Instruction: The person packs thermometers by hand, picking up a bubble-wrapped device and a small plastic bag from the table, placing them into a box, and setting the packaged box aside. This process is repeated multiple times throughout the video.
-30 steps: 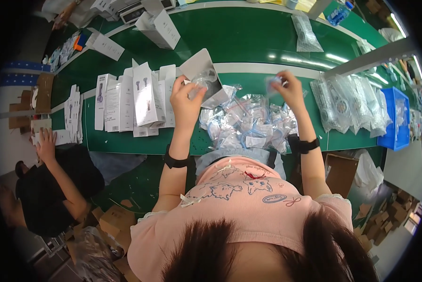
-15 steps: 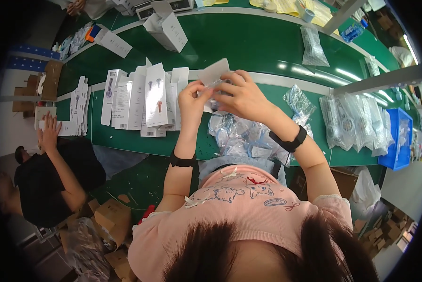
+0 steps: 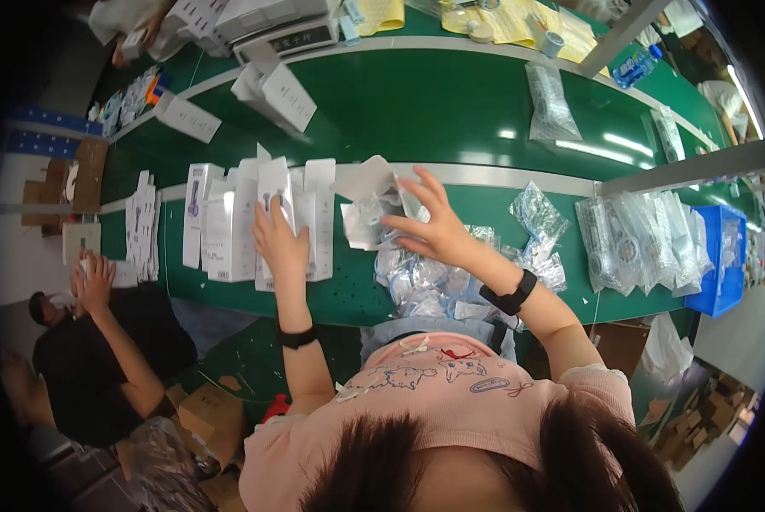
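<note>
My left hand lies over a flat white printed carton in the row of cartons, its fingers stretched out and apart on the front. To the right, my right hand is open beside an open-flapped white box. Its spread fingertips reach the box's right side, at the clear plastic bag showing in the opening. I cannot tell whether they touch the bag. Under and beside my right hand lies a pile of small clear bags with light-blue and white parts.
Bubble-wrapped items stand beside a blue bin at the right. More white boxes and a bubble-wrap pouch lie on the far green surface. At the left, a person in black handles a white box.
My left hand has left the white box and moved left onto the row of cartons. My right hand's fingers have spread, and the box now sits lower on the table. The view has shifted.
</note>
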Motion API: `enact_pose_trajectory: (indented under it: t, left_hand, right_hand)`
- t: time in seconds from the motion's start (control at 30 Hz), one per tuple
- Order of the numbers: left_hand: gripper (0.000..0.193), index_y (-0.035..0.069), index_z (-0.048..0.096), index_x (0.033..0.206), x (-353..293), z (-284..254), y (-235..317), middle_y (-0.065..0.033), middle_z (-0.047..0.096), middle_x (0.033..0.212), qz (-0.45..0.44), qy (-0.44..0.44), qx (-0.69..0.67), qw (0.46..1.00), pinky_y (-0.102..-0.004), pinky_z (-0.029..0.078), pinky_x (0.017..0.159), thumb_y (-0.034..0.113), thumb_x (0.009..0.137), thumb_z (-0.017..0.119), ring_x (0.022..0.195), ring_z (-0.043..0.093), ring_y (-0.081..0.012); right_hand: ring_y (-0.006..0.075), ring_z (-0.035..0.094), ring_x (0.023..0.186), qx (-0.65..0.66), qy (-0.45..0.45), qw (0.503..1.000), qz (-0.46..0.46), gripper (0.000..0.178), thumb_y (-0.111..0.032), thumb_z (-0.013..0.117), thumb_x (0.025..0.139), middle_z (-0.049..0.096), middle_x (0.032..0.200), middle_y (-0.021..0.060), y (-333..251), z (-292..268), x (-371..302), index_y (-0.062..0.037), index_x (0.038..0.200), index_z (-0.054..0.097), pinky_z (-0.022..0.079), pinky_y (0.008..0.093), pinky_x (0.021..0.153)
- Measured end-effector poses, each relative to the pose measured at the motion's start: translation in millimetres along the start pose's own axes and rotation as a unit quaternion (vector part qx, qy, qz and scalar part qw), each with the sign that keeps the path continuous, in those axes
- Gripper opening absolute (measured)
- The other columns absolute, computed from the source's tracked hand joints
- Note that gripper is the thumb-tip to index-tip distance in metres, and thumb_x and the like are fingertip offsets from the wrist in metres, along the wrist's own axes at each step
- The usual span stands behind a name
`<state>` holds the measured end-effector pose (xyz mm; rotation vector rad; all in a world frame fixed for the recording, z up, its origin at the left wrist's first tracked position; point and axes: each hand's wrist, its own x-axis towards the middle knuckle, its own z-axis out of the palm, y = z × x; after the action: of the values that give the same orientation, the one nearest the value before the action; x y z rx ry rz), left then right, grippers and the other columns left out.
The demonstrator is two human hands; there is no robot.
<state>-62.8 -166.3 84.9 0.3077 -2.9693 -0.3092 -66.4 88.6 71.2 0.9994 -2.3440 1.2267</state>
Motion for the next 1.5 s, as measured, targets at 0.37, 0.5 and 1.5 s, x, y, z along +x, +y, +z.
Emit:
enact_pose_trajectory:
  t: [0.37, 0.5, 1.5]
  left_hand:
    - [0.073, 0.003, 0.026, 0.131, 32.0, 50.2, 40.1, -0.0234, 0.029, 0.131, 0.07, -0.208, -0.445, 0.868, -0.0419, 0.031, 0.096, 0.005, 0.069, 0.064, 0.117, 0.034, -0.0414]
    - [0.075, 0.007, 0.026, 0.132, 25.2, 59.5, 66.4, -0.0233, 0.023, 0.134, 0.138, -0.219, -0.182, 0.948, -0.0477, 0.031, 0.094, 0.009, 0.069, 0.066, 0.119, 0.031, -0.0407]
    - [0.076, 0.007, 0.036, 0.113, 15.9, 5.4, 88.3, -0.0185, 0.033, 0.118, 0.142, -0.156, -0.364, 0.907, -0.0396, 0.036, 0.091, 0.013, 0.052, 0.08, 0.109, 0.039, -0.0335]
  right_hand:
    - [0.0215, 0.038, 0.118, 0.359, 0.141, 0.89, 0.242, 0.096, -0.005, 0.076, 0.058, 0.037, 0.13, 0.0085, 98.6, -32.9, 15.2, -0.0127, 0.137, 0.021, 0.032, 0.0375, 0.098]
    - [0.0209, 0.039, 0.117, 0.289, 0.214, 0.891, 0.278, 0.092, -0.003, 0.075, 0.058, 0.039, 0.127, 0.007, 161.6, -70.3, 59.5, -0.0113, 0.134, 0.025, 0.033, 0.0376, 0.096]
    - [0.0219, 0.049, 0.102, 0.278, 0.259, 0.855, 0.353, 0.065, -0.004, 0.059, 0.069, 0.049, 0.113, 0.0134, 156.8, -142.2, 9.3, -0.0091, 0.127, 0.031, 0.042, 0.0319, 0.084]
